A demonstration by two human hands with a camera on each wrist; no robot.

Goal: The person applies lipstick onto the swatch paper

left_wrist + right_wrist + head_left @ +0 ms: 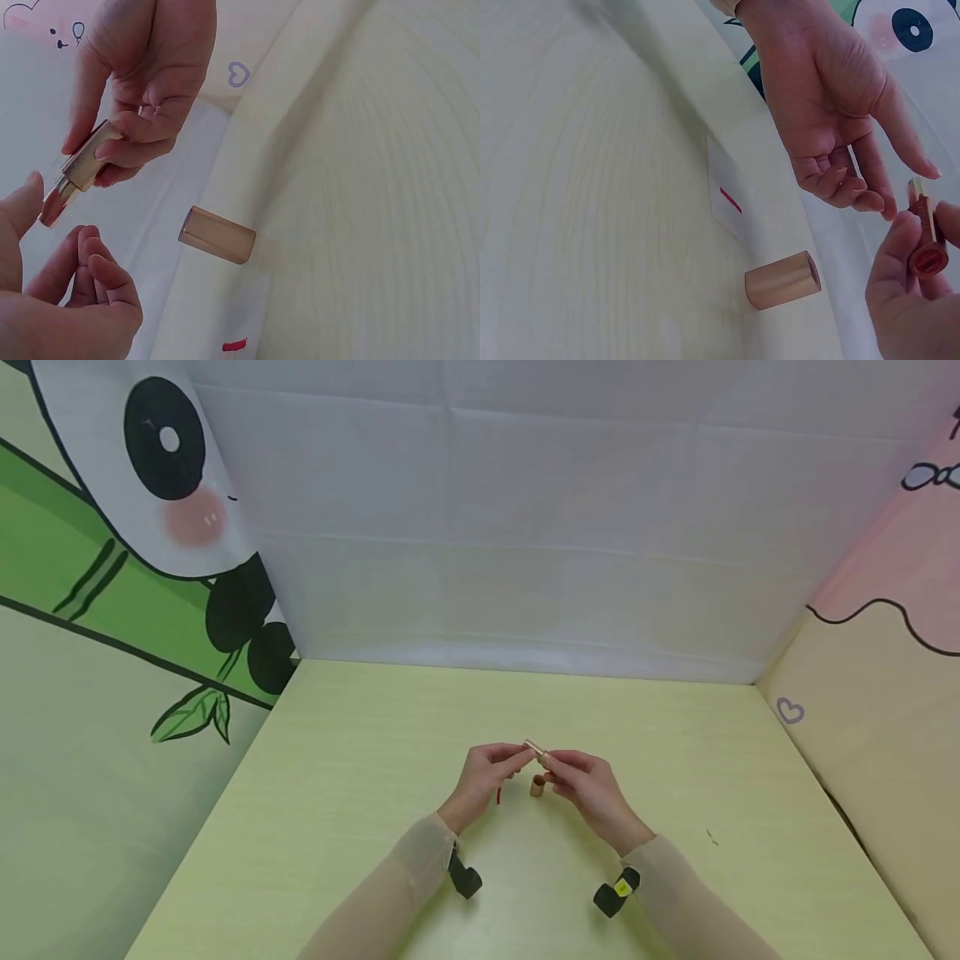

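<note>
My right hand pinches a gold lipstick by its base between thumb and fingers. Its reddish bullet is exposed and points toward my left hand. In the right wrist view, a round red label shows on the lipstick's bottom end. The left thumb and loosely bent fingers lie either side of the lipstick's tip, with a gap between them in both wrist views. On the table below stands the gold lipstick cap, upright and apart from both hands.
Beside the cap lies a white paper with a short red stroke. The pale wood-grain table meets a white back wall. Painted panels stand at left and right. A small dark mark shows on the table's right side.
</note>
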